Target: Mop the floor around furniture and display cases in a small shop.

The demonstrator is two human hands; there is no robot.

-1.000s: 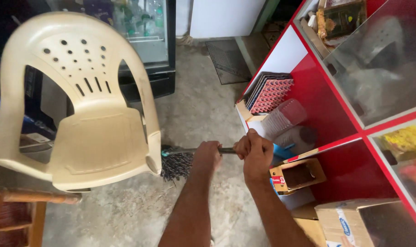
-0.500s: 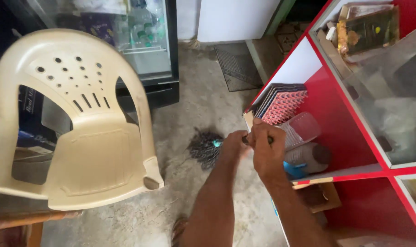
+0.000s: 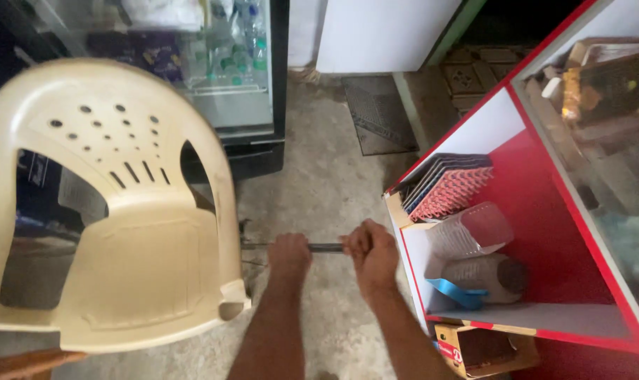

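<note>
Both my hands grip a thin dark broom handle (image 3: 326, 248) held level over the concrete floor. My left hand (image 3: 289, 255) holds it nearer the chair, and my right hand (image 3: 371, 251) holds it nearer the red counter. The handle runs left under the arm of a cream plastic chair (image 3: 108, 232). The broom's bristle end is hidden behind that chair; only a few dark strands show at the chair's edge.
A red and white counter (image 3: 544, 211) with shelves stands at right, holding stacked patterned mats (image 3: 449, 186), a clear plastic tub (image 3: 474, 229) and a blue scoop (image 3: 454, 292). A glass-door fridge (image 3: 221, 63) stands at the back. A cardboard box (image 3: 481, 348) lies low right.
The broom's bristle end, out on the floor between chair and counter half a second ago, has gone left under the chair. Both hands moved left and lower with the handle.
</note>
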